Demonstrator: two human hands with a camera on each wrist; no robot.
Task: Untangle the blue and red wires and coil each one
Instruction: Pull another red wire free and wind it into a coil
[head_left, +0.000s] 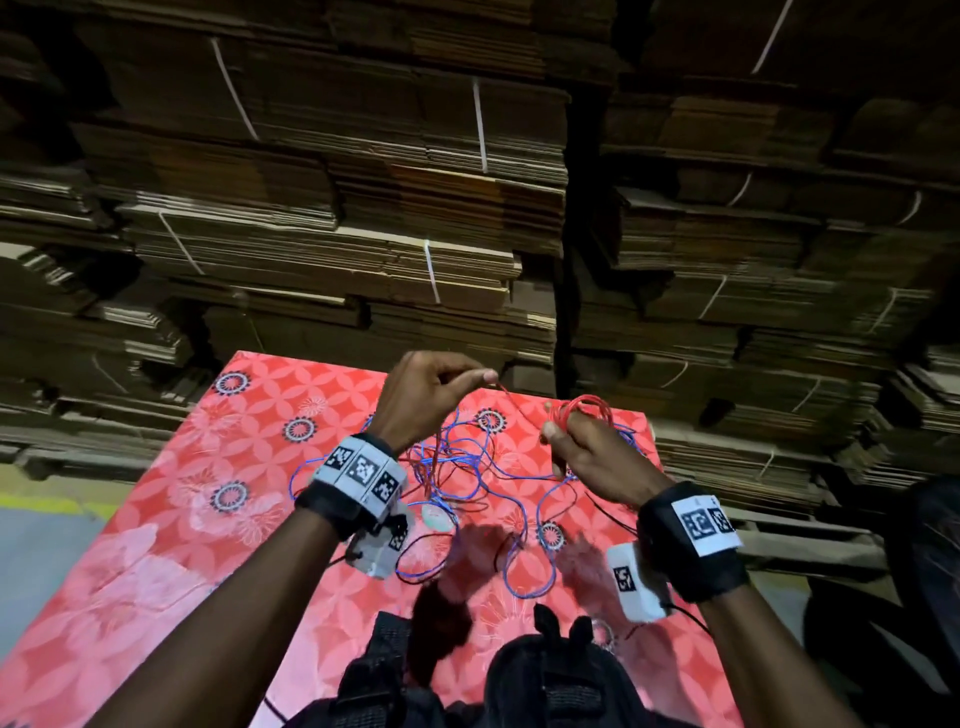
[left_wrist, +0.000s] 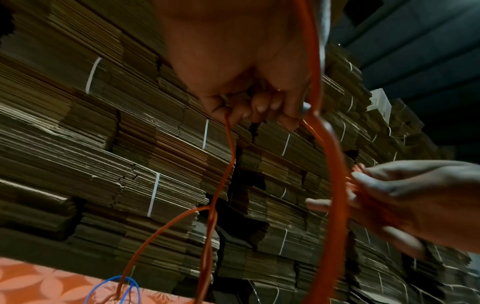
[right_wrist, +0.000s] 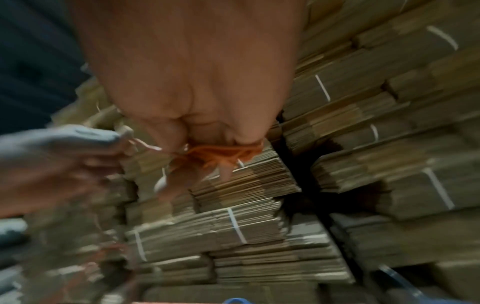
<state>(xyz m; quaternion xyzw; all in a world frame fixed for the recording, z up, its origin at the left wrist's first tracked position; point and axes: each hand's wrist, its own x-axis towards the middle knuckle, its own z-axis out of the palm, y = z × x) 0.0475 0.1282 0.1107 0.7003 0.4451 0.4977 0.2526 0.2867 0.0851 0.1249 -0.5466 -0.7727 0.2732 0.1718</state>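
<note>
Above a table with a red patterned cloth (head_left: 156, 519), my left hand (head_left: 436, 384) pinches a strand of the red wire (left_wrist: 228, 148) between thumb and fingertips. The strand hangs down to the tangle. My right hand (head_left: 576, 441) holds a small coil of red wire (head_left: 587, 408) wound round its fingers, the same red coil (right_wrist: 221, 152) showing in the blurred right wrist view. The blue wire (head_left: 467, 462) lies in loose loops on the cloth under both hands, crossed by red strands. A blue loop (left_wrist: 122, 286) shows at the bottom of the left wrist view.
Tall stacks of flattened cardboard (head_left: 363, 208) bound with white straps rise right behind the table's far edge. A grey floor with a yellow line (head_left: 36, 519) lies to the left. A dark bag or harness (head_left: 519, 675) sits at the near edge.
</note>
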